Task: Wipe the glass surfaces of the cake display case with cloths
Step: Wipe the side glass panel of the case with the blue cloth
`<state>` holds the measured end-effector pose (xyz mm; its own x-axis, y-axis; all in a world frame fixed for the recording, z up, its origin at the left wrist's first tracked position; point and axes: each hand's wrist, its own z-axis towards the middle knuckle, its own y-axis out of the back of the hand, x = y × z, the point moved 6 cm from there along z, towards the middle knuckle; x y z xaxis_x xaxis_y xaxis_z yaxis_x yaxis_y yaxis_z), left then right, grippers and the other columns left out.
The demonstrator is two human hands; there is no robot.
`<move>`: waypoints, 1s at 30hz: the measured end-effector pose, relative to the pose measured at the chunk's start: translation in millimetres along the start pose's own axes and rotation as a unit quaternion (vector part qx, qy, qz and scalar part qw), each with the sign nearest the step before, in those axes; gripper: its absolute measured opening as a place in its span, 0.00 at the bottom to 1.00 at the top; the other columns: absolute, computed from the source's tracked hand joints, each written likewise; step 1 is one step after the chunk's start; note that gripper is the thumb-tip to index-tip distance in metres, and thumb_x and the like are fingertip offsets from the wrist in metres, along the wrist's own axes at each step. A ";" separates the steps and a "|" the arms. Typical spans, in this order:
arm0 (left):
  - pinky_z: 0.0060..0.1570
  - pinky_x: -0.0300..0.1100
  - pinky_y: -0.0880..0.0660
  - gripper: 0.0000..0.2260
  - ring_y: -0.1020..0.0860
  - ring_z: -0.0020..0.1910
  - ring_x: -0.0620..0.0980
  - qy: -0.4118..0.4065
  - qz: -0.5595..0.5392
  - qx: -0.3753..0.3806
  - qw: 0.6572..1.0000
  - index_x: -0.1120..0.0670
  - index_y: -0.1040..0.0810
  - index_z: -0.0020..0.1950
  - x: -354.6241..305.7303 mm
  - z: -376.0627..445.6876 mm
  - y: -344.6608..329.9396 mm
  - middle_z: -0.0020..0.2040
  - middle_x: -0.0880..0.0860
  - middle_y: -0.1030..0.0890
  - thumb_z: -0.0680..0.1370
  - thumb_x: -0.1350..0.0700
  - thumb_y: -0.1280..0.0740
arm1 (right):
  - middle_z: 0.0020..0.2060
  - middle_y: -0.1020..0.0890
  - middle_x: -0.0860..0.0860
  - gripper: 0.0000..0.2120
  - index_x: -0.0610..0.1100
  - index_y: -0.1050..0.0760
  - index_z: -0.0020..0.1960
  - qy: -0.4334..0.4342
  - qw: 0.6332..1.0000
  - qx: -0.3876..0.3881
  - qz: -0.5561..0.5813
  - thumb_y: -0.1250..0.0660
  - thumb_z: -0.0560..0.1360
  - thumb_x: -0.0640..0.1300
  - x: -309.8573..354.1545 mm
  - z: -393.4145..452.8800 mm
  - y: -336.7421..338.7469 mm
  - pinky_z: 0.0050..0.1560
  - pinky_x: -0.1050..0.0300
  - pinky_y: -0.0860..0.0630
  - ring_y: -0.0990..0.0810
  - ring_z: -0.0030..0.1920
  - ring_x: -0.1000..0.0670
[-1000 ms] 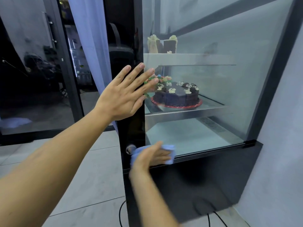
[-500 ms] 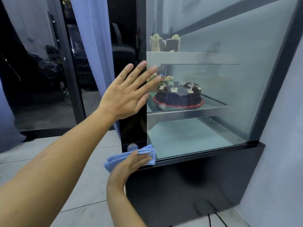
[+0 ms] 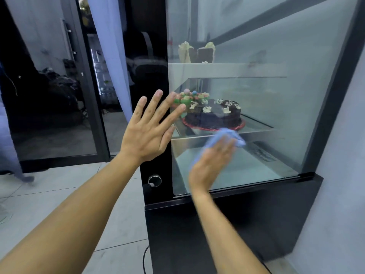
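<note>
**Blue cloth pressed on the lower glass of the cake case**

The left hand [image 3: 147,133] is flat with its fingers [image 3: 152,106] straight and spread apart. The fingertips reach the black corner post of the display case [image 3: 156,135] and the left edge of the side glass [image 3: 266,115]; I cannot tell if the palm touches the post.

The right hand [image 3: 210,165] lies with straight fingers on a blue cloth [image 3: 231,136] and presses it against the glass. The hand and the cloth are blurred, so the exact position of each finger is not clear. The cloth sticks out past the fingertips, above and to the right of them, at the height of the shelf edge.

Behind the glass, just above the right fingertips, a dark chocolate cake [image 3: 214,114] stands on a red board on the middle shelf. Beside the left fingertips there is a cake with coloured decorations [image 3: 189,96]. Higher up, on the top shelf, stand cake slices [image 3: 197,52]. Below the left hand, a round knob [image 3: 154,180] is on the post.
</note>
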<state>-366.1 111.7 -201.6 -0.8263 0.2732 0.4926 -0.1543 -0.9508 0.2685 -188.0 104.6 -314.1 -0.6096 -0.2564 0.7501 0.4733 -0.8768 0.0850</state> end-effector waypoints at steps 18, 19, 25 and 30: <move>0.81 0.62 0.47 0.27 0.47 0.84 0.61 0.013 0.021 -0.017 1.000 0.48 0.43 0.85 -1.2 -1.3 -0.7 0.85 0.56 0.44 0.86 0.49 0.44 | 0.83 0.45 0.54 0.26 0.50 0.45 0.84 0.633 0.617 0.432 -0.180 0.47 0.86 0.52 -7.0 -134.3 -41.3 0.83 0.53 0.60 0.57 0.83 0.53; 0.81 0.61 0.47 0.27 0.47 0.84 0.61 0.013 0.023 -0.018 0.999 0.48 0.43 0.85 -0.6 -1.9 -1.5 0.85 0.56 0.45 0.86 0.49 0.44 | 0.83 0.46 0.54 0.26 0.50 0.45 0.84 0.625 0.617 0.447 -0.171 0.48 0.87 0.51 -0.2 -136.1 -43.1 0.83 0.52 0.60 0.59 0.83 0.53; 0.81 0.62 0.48 0.26 0.47 0.84 0.61 0.018 0.013 -0.023 0.999 0.47 0.44 0.85 -2.4 -1.7 -2.6 0.85 0.55 0.45 0.86 0.49 0.44 | 0.82 0.42 0.58 0.25 0.55 0.43 0.83 0.541 0.725 0.379 -0.192 0.49 0.86 0.51 -87.3 -57.8 14.5 0.81 0.50 0.49 0.51 0.83 0.54; 0.81 0.62 0.48 0.27 0.47 0.84 0.61 0.026 0.013 -0.023 0.999 0.47 0.43 0.85 -4.3 -1.2 -3.3 0.85 0.55 0.45 0.86 0.49 0.44 | 0.84 0.56 0.54 0.29 0.52 0.57 0.85 0.158 0.943 0.228 -0.184 0.57 0.86 0.57 -195.5 44.5 86.1 0.75 0.48 0.41 0.55 0.83 0.54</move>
<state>-362.7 113.5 -205.6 -0.8569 0.2423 0.4550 -0.1572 -0.9634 0.2171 0.2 97.3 -424.3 -0.9110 -0.1412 0.3875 0.3730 -0.6829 0.6281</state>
